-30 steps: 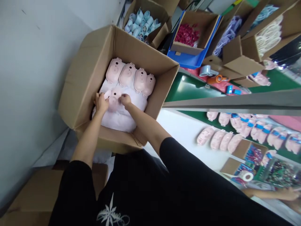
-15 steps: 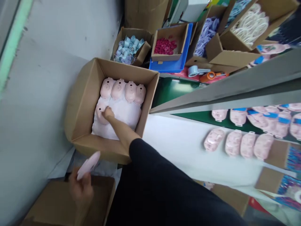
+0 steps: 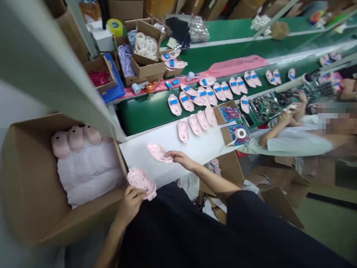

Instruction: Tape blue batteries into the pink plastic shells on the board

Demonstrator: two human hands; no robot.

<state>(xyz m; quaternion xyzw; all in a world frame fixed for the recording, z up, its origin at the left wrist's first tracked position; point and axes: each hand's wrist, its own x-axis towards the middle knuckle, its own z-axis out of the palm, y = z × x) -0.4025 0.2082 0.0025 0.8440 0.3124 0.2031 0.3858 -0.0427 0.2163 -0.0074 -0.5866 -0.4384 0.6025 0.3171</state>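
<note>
My left hand (image 3: pixel 132 203) grips the edge of a pink plastic shell (image 3: pixel 142 181), its hollow side facing up, beside the carton's right wall. Over the white table surface (image 3: pixel 164 175), my right hand (image 3: pixel 181 159) has its fingers on the end of a second pink shell (image 3: pixel 156 152), which is slightly blurred; whether that shell touches the surface I cannot tell. To the left, an open cardboard carton (image 3: pixel 30 178) holds a row of pink shells (image 3: pixel 76 137) against its far side, on white sheet padding (image 3: pixel 89 175).
Four-sided shells aside, several pink shells (image 3: pixel 195 124) line the table's far edge. More with blue pieces lie on the green belt (image 3: pixel 145 115). A grey post (image 3: pixel 92 93) slants between carton and table. A co-worker's arm (image 3: pixel 275 128) is at right, near wire boxes (image 3: pixel 230 113).
My right hand has come out of the carton and is now over the white table with a pink shell. My left hand has risen beside the carton, still holding its shell. The view has swung right.
</note>
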